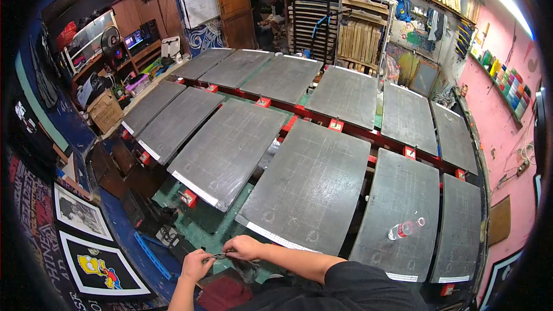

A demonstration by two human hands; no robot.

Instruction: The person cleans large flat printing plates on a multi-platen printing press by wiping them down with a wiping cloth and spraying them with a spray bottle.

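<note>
Head view: left hand [196, 265] and right hand [245, 247] meet low, both pinched shut on a small dark cloth [230, 257] beside the printing pallet [308, 184].

Flat grey rectangular printing boards [308, 187] are lying side by side in two rows on a long red metal frame [345, 128], one row nearer the person and one behind it. A clear plastic bottle [405, 229] is lying on its side on the near board to the right. Wooden slatted racks [360, 37] are standing behind the far row. A cardboard box [105, 110] is sitting to the left of the boards.
</note>
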